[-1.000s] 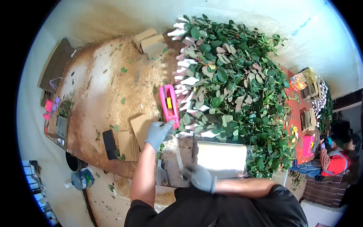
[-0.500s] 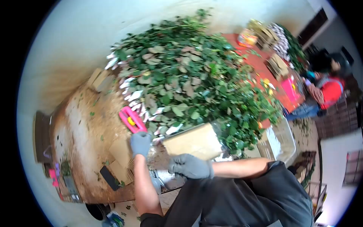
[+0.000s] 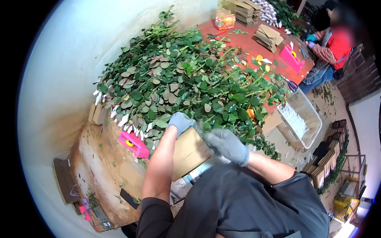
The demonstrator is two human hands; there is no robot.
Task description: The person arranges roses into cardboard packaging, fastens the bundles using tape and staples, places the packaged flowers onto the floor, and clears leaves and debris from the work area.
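Observation:
My left hand [image 3: 181,122], in a grey glove, is at the far edge of a brown cardboard sheet [image 3: 189,152] in front of me. Its fingers bend together there, and what they hold, if anything, is hidden. Just right of the cardboard is my right hand [image 3: 229,147], also gloved, its fingers smeared by motion. Beyond both hands spreads a big heap of leafy green stems [image 3: 170,85], with white-wrapped ends [image 3: 125,120] along its left side. A pink tape dispenser [image 3: 134,144] with a yellow core stands left of my left arm.
A dark phone [image 3: 129,198] lies on the wooden table [image 3: 93,158]. To the right stands a clear plastic crate [image 3: 299,123]. Farther back, a red table [image 3: 254,47] bears cardboard stacks [image 3: 268,37] and another pink dispenser [image 3: 291,58], beside a person in red [image 3: 339,47].
My left hand has left the pink tape dispenser and moved right to the cardboard's far edge. My right hand has shifted to the cardboard's right side. The camera view has turned.

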